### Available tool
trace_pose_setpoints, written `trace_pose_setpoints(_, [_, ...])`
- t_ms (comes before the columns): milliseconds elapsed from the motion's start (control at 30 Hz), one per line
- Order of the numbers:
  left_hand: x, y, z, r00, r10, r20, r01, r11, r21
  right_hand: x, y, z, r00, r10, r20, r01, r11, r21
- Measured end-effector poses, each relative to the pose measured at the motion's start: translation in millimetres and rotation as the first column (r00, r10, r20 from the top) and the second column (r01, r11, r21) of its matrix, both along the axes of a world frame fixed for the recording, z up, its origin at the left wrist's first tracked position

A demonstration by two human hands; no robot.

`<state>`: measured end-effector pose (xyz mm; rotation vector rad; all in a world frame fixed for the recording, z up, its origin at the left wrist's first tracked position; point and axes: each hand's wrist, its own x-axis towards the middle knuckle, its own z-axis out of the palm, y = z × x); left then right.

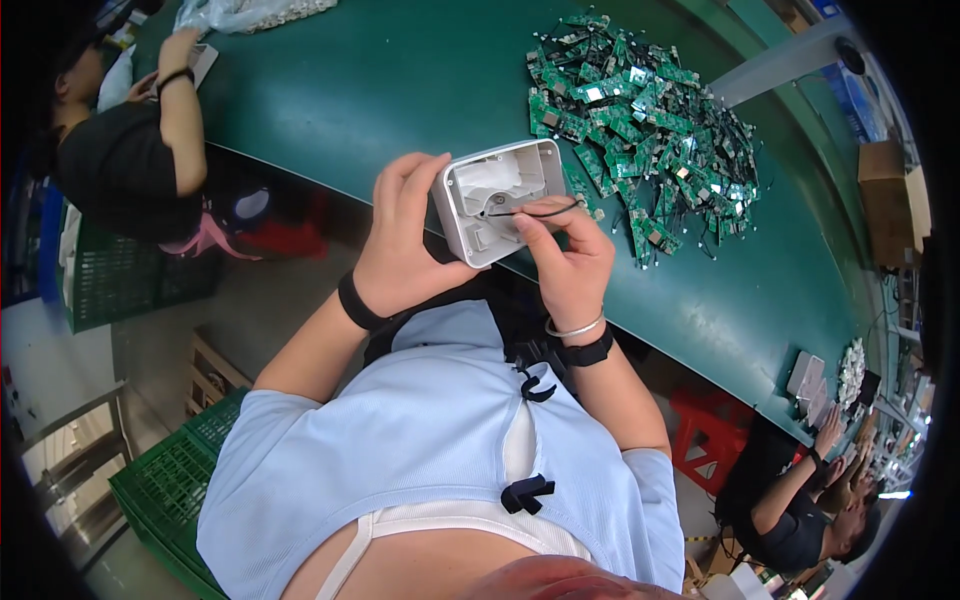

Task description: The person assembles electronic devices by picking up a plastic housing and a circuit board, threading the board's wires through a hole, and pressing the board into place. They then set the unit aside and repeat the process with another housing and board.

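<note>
My left hand (405, 235) grips a white plastic housing (452, 215) by its left side, with the open face tilted up toward me. Inside the housing are moulded ribs, posts and a small round part near the middle. My right hand (570, 255) pinches a thin black cable (552, 211) between thumb and fingers. One end of the cable reaches into the housing, close to the round part; whether it is fixed there I cannot tell. Just beyond my right hand lies a big heap of green circuit boards (640, 130) with black wires.
The green table (400, 80) runs across in front of me. At left a co-worker (130, 160) handles a pale part beside a plastic bag (240, 12). More people (800, 500) work at lower right near white parts (808, 380). Green crates (180, 470) and a red stool (705, 430) stand below.
</note>
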<state>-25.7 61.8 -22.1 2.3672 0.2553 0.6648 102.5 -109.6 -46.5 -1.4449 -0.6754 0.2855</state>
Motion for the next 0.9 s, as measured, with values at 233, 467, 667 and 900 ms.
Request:
trace_pose_setpoints(233, [1.0, -5.2, 1.4, 0.999, -0.013, 0.044, 0.014, 1.0, -0.024, 2.2, 2.7, -0.5, 0.974, -0.046, 0.22, 0.083, 0.983, -0.164])
trace_pose_setpoints(467, [3.2, -12.6, -1.7, 0.994, -0.066, 0.091, 0.071, 0.996, -0.052, 0.8, 2.1, 14.4, 0.805, 0.04, 0.592, 0.083, 0.98, -0.179])
trace_pose_setpoints(667, [3.6, -11.4, -12.0, 0.987, -0.117, 0.111, 0.152, 0.908, -0.391, 2.8, -9.4, 19.6, 0.777, 0.072, 0.626, 0.158, 0.94, -0.304])
trace_pose_setpoints(900, [-1.6, 0.9, -6.3, 0.981, -0.192, -0.014, 0.174, 0.914, -0.367, 12.1, -25.3, 8.3, 0.863, -0.249, 0.439, 0.312, 0.947, -0.076])
